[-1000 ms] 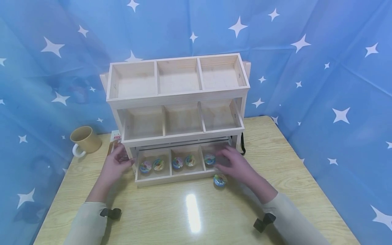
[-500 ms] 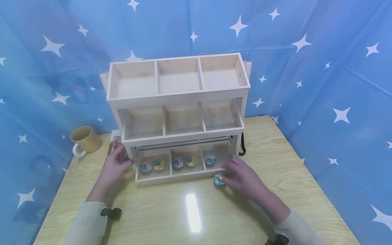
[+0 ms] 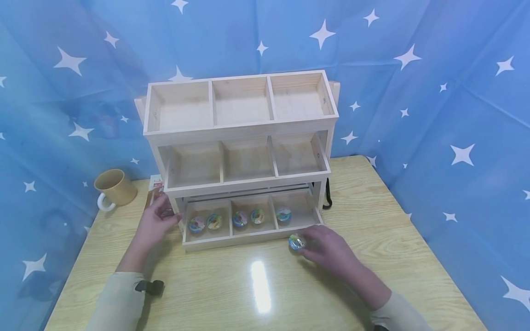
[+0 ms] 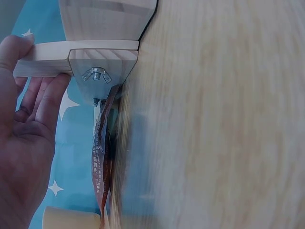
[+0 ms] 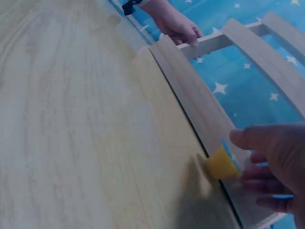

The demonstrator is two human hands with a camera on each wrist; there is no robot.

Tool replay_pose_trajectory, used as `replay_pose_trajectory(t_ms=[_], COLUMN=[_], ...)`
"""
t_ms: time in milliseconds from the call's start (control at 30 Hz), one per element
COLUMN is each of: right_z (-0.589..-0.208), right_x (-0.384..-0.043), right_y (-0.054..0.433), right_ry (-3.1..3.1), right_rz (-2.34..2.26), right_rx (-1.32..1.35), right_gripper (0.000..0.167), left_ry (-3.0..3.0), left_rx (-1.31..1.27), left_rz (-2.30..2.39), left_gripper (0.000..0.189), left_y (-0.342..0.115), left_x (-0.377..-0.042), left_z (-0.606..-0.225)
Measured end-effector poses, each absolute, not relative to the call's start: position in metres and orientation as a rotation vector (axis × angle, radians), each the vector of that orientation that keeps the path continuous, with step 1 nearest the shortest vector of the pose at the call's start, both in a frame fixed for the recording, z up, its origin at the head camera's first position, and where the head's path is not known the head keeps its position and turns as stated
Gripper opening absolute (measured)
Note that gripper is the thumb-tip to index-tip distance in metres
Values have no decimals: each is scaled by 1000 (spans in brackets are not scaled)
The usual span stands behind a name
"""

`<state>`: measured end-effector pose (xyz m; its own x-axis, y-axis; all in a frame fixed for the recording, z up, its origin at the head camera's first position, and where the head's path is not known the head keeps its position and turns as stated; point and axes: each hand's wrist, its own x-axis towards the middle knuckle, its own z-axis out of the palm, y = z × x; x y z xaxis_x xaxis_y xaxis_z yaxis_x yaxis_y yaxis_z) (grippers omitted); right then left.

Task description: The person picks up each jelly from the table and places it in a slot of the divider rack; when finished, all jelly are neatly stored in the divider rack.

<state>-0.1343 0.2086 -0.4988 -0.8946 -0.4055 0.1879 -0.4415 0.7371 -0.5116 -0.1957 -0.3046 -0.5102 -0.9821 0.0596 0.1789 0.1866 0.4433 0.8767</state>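
A pale wooden three-tier shelf point(image 3: 242, 129) stands on the table. My left hand point(image 3: 154, 221) holds its left side; in the left wrist view, thumb and fingers grip the wooden upright point(image 4: 45, 59) near a wing nut. On the table before the lowest tray lies a small jelly cup point(image 3: 296, 242), yellow with a blue rim in the right wrist view. My right hand point(image 3: 329, 248) is right at this cup, thumb and fingers spread about it. Several similar jelly cups point(image 3: 214, 222) sit in the lowest tray: two in the left compartment, two in the middle, one in the right.
A tan mug point(image 3: 116, 187) with a white handle stands at the left back. Beside the shelf's left side lies a brown packet point(image 4: 101, 160). A black strap point(image 3: 328, 195) shows behind the right side. Blue star-patterned cloth point(image 3: 434, 115) encloses the table's back and sides.
My right hand has moved out of the tray's right compartment, down to the jelly cup on the table. The left hand stays at the shelf's side.
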Motion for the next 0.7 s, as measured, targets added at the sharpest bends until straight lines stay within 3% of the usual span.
replay_pose_trajectory(t_ms=[700], right_z=[-520], right_x=[-132], right_y=[189], right_ry=[-2801], right_rz=[661], right_rx=[678], right_gripper=[45], left_ry=[-2543], left_rx=[-231], left_rz=[-1602], left_gripper=[73], left_y=[-305], left_x=[-196], left_z=[-512])
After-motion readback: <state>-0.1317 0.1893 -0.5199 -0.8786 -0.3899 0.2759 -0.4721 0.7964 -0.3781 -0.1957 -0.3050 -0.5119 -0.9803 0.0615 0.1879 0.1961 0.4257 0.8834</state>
